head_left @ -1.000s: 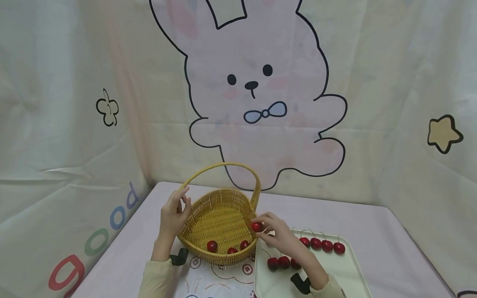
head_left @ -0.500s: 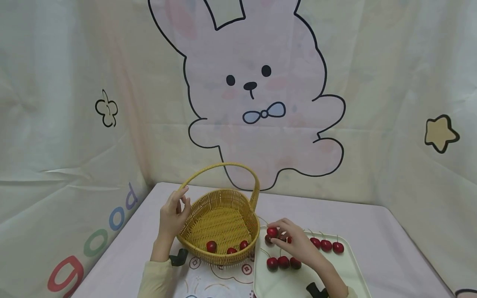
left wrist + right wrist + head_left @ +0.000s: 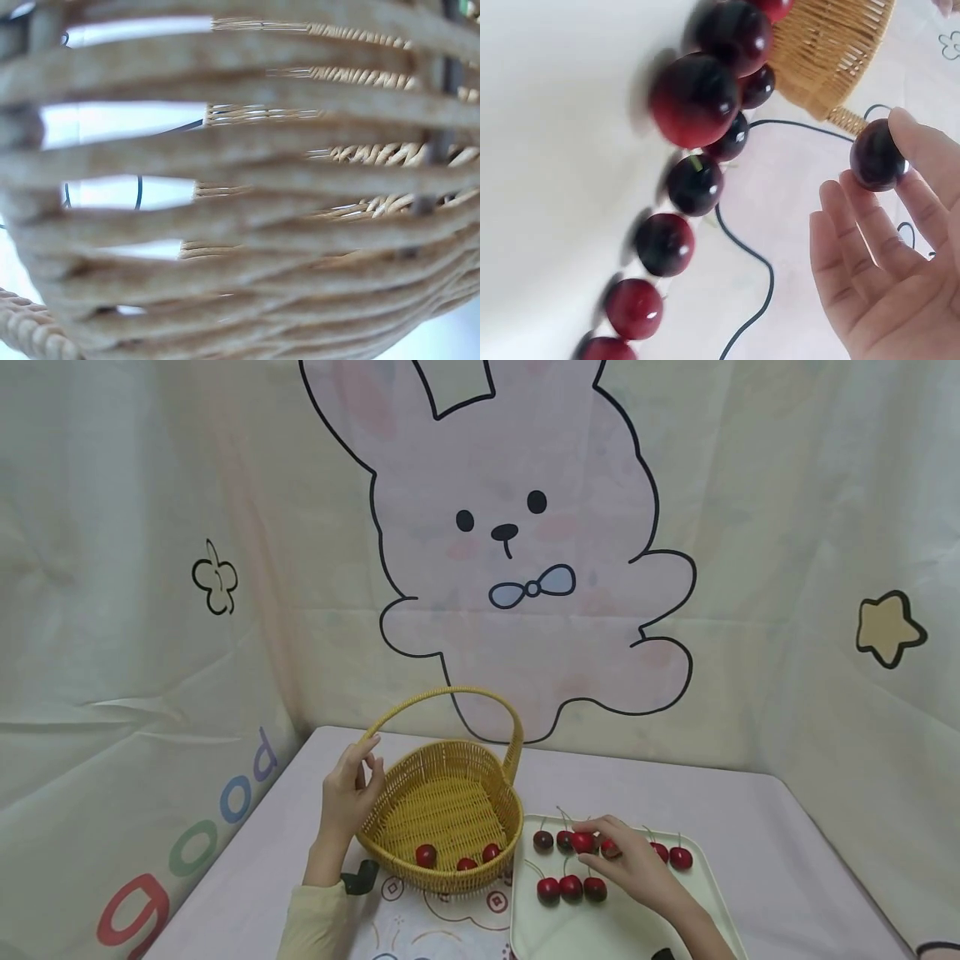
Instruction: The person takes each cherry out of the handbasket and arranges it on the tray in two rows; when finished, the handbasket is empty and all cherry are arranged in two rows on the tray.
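Note:
A yellow wicker basket point(image 3: 450, 810) stands on the table with three cherries point(image 3: 426, 857) in its bottom. My left hand point(image 3: 351, 789) grips it at its left side, where the handle point(image 3: 472, 691) meets the rim. The left wrist view is filled by the basket's weave point(image 3: 240, 172), and no hand shows there. Over the back row of cherries on the tray, my right hand point(image 3: 630, 864) pinches one dark red cherry point(image 3: 879, 155) between thumb and fingertip. Its other fingers point(image 3: 851, 259) stay extended. The hand partly covers that row in the head view.
A pale tray point(image 3: 615, 927) lies right of the basket, bearing a back row of several cherries point(image 3: 681, 858) and a front row of three point(image 3: 571, 888). Behind the table hangs a cloth backdrop with a bunny drawing point(image 3: 517, 635).
My right hand has drawn back rightward from the basket's right rim to above the tray, with the cherry still pinched. The left hand and basket stay put.

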`<state>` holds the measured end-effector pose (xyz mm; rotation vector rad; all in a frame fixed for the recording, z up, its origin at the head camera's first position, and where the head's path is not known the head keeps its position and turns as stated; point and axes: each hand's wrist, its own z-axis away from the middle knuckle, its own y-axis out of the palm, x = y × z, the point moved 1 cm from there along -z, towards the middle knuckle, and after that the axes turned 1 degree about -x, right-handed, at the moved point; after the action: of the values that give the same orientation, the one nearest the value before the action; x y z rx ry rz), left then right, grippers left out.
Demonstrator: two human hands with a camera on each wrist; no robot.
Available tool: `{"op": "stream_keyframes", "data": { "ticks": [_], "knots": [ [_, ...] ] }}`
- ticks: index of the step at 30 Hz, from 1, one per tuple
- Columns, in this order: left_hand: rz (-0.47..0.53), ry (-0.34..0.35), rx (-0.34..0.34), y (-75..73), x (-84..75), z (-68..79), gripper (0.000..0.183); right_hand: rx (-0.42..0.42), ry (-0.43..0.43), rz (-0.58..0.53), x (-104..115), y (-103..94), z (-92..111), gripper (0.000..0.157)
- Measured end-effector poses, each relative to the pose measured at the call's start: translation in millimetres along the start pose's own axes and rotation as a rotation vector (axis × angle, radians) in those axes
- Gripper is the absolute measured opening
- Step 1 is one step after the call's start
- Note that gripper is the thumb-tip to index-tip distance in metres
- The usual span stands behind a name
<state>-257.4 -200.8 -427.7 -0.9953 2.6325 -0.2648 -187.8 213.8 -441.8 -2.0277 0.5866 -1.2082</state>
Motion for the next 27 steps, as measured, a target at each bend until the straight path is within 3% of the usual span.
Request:
{"op": "stream_keyframes", "data": {
  "ticks": [12, 19, 27],
  "knots": [
    [0.001, 0.002, -0.003, -0.1, 0.1, 0.3, 0.034, 0.017, 0.031, 0.058, -16, -7.5, 20, 0.031],
    [0.006, 0.007, -0.004, 0.6, 0.5, 0.7, 0.034, 0.014, -0.009, 0.084, -26, -10.9, 31, 0.028],
    [-0.005, 0.000, -0.002, 0.3, 0.7, 0.4, 0.034, 0.117, 0.086, 0.084, -37, -11.2, 37, 0.031]
  ]
}}
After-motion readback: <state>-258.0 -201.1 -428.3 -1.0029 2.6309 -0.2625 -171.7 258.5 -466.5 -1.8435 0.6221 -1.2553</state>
